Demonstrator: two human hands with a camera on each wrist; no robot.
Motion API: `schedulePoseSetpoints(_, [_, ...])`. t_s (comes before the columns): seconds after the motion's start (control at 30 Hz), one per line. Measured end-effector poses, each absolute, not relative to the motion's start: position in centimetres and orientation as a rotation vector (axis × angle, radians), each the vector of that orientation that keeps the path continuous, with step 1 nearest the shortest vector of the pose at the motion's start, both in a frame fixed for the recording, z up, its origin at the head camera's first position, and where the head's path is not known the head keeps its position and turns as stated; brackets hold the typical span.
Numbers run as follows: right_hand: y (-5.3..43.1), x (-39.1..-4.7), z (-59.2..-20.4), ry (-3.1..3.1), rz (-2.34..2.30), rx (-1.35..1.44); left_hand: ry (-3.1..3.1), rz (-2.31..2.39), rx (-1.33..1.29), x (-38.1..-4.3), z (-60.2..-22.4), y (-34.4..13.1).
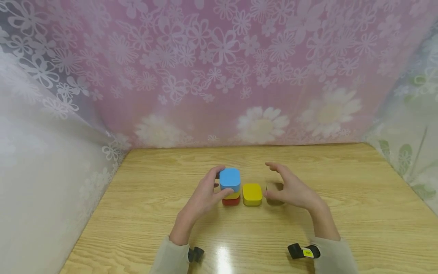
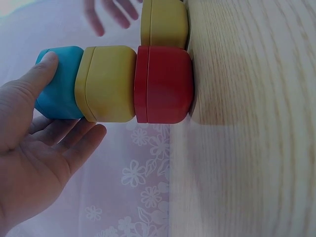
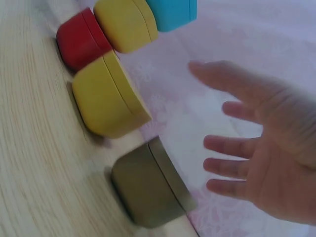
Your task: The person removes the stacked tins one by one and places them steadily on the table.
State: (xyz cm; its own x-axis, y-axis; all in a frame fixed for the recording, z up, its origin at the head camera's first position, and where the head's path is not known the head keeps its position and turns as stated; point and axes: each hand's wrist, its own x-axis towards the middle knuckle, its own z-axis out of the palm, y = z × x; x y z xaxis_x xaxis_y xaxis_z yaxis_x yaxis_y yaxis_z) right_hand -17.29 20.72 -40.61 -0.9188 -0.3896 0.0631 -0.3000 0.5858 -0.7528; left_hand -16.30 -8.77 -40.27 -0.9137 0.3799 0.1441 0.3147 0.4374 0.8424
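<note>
A small rounded blue box (image 1: 230, 177) tops a stack, over a yellow box (image 2: 106, 84) and a red box (image 2: 165, 85) at the bottom. My left hand (image 1: 205, 194) grips the blue box, thumb on its near side and fingers behind it. Just right of the stack, a second yellow box (image 1: 252, 193) sits on the table. An olive-brown box (image 3: 153, 185) stands beyond that, partly hidden by my right hand (image 1: 295, 188) in the head view. In the right wrist view that hand holds nothing, its fingers spread apart from the boxes.
All of this is on a light wooden table (image 1: 154, 182). A pink flowered cloth (image 1: 212, 76) hangs along the back edge, and pale cloths hang at the left (image 1: 44, 160) and right sides. Each wrist wears a black strap.
</note>
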Motion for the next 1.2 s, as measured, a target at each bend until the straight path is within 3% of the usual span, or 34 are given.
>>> schedulePoseSetpoints(0.57, [13.6, -15.3, -39.1, 2.896, -1.268, -1.041, 2.608, 1.495, 0.684, -16.3, -40.5, -8.8])
schedulePoseSetpoints(1.2, [11.7, -15.2, -40.1, 2.912, -1.113, -1.085, 2.608, 1.486, 0.689, -16.5, -40.4, -8.9])
